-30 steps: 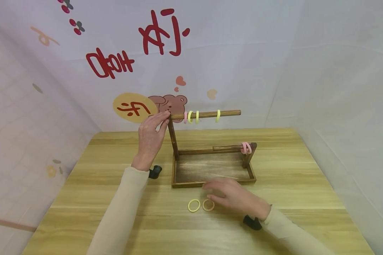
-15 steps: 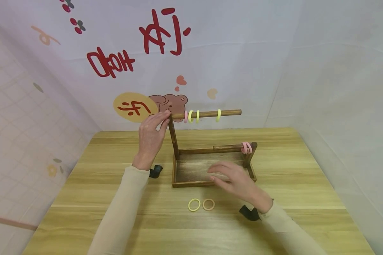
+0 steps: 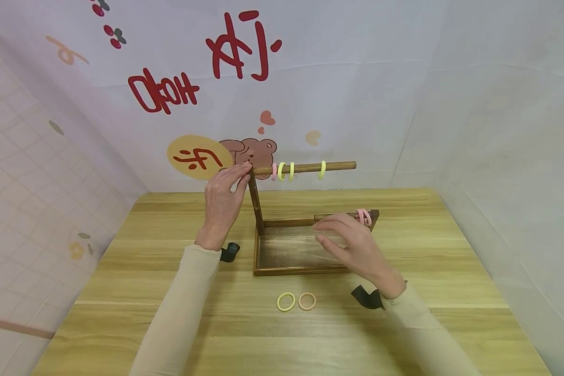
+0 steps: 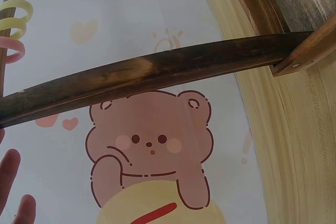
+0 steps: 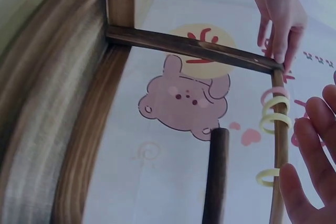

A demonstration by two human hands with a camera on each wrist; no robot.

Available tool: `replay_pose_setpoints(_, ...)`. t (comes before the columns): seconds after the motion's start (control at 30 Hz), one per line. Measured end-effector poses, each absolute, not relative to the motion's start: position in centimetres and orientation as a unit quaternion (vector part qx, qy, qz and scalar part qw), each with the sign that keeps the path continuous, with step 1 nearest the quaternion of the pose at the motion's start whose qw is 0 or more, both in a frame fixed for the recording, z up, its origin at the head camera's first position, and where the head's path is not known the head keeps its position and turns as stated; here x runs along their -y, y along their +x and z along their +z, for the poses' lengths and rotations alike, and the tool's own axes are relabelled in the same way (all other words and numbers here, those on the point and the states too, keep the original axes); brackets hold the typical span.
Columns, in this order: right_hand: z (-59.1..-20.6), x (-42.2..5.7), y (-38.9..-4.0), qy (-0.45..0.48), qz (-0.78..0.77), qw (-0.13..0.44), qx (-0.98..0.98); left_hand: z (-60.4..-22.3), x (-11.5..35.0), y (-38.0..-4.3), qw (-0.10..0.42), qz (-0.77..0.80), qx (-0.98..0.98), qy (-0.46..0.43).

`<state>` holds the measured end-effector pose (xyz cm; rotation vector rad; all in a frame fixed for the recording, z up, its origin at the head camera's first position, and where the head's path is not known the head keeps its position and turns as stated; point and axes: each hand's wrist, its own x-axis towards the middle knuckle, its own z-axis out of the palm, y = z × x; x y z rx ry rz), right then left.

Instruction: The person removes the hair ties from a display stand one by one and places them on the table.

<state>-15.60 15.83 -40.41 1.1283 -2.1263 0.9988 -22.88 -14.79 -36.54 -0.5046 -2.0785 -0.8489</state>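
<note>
A brown wooden stand (image 3: 286,271) has a long upper rod (image 3: 340,166) and a short lower rod (image 3: 326,216). My left hand (image 3: 223,201) pinches the top of its left post, thumb below the fingertips. The upper rod carries a pink ring (image 3: 274,172) near the post and three yellow rings (image 3: 322,170), one set apart toward the free end. Two pink rings (image 3: 366,217) hang at the lower rod's right end. Over the stand's right side is my right hand (image 3: 354,245), holding nothing, fingers loosely bent and overlapping the lower rod in the head view.
In front of the stand, a yellow ring (image 3: 286,310) and an orange ring (image 3: 307,309) lie flat on the wooden table (image 3: 244,339). Dark wrist-worn pieces (image 3: 367,297) project from both wrists. A printed cloth wall (image 3: 357,94) rises behind the table.
My right hand has moved up and away from the two rings on the table, over the tray toward the lower rod. My left hand stays at the post top.
</note>
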Motion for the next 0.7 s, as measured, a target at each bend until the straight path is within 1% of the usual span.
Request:
replay_pose_setpoints(0.1, -39.8, -15.9, -15.9, 0.405, 0.368, 0.275, 0.790, -36.5, 14.8, -22.9, 0.407, -0.338, 0.825, -0.200)
replay_pose_setpoints(0.27, -38.7, -15.9, -16.6, 0.392, 0.362, 0.309, 0.787, -36.6, 14.8, -23.0, 0.408, -0.339, 0.824, -0.201)
replay_pose_setpoints(0.7, -35.3, -16.5, -18.7, 0.413, 0.338, 0.363, 0.764, -36.6, 14.8, -22.9, 0.406, -0.345, 0.823, -0.196)
